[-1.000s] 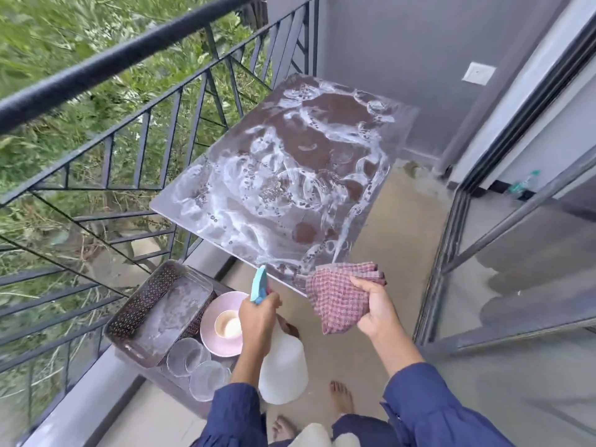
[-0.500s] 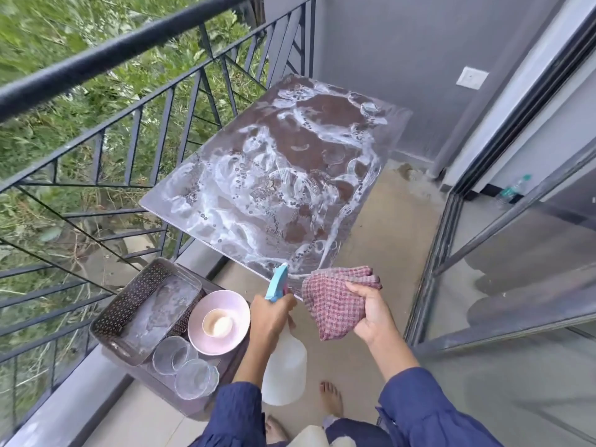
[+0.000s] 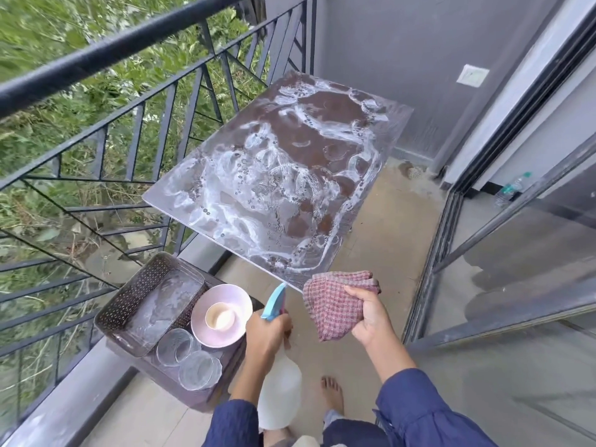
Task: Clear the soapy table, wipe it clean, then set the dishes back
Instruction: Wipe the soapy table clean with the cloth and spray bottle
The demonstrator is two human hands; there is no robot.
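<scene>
Right hand (image 3: 367,314): our fingers pinch the cloth (image 3: 332,304), just off the near corner of the table (image 3: 325,106).
Left hand (image 3: 267,330): fingers curled round the sprayer (image 3: 279,391).
Table: cleared, foam all over, unwiped.
Dishes (image 3: 238,301): parked on a stool (image 3: 206,400) beside it.
We judge that wiping and resetting remain.

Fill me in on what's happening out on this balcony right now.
A person is partway through cleaning the brown rectangular table, which is cleared but covered in white soap suds. The left hand grips a white spray bottle with a blue trigger, and the right hand holds a red checked cloth by the table's near corner. The pink plate with a small cup, two clear glass bowls and a brown perforated tray sit on a low stand beside the railing.
</scene>
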